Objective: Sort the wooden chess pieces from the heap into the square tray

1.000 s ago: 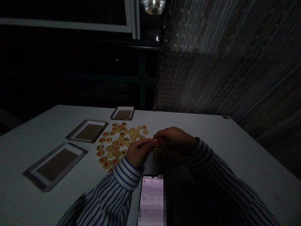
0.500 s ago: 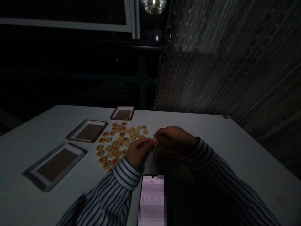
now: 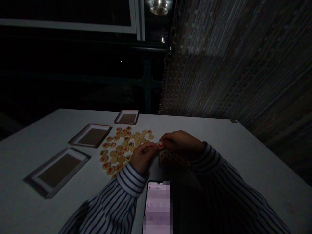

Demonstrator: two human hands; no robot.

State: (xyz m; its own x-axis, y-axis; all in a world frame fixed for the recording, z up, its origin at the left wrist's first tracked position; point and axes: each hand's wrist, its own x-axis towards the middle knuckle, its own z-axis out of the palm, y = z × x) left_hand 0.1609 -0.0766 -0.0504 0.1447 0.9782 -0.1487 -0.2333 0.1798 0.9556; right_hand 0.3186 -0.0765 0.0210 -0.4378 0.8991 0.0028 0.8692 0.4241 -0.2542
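A round wooden xiangqi piece (image 3: 160, 145) with a red character is held between the fingertips of both hands. My left hand (image 3: 143, 156) pinches its left edge with thumb and forefinger. From the upper right, the curled fingers of my right hand (image 3: 181, 141) close on the same piece; their tips are partly hidden. Just below, several more pieces stand in rows in a small container (image 3: 173, 159), which lies in the shadow of my right hand. Left of my hands, many loose xiangqi pieces (image 3: 119, 153) are spread over the table, with red, black or blank faces up.
Three shallow trays or lids stand on the white table (image 3: 243, 156): a near one (image 3: 58, 170), a middle one (image 3: 91, 136) and a far one (image 3: 127, 117). A lit phone (image 3: 157, 204) lies in front of me. Behind the table hangs a string curtain (image 3: 207, 65).
The piece between my fingertips has shifted slightly up and left, and its red face has turned more toward me. My hands have hardly moved.
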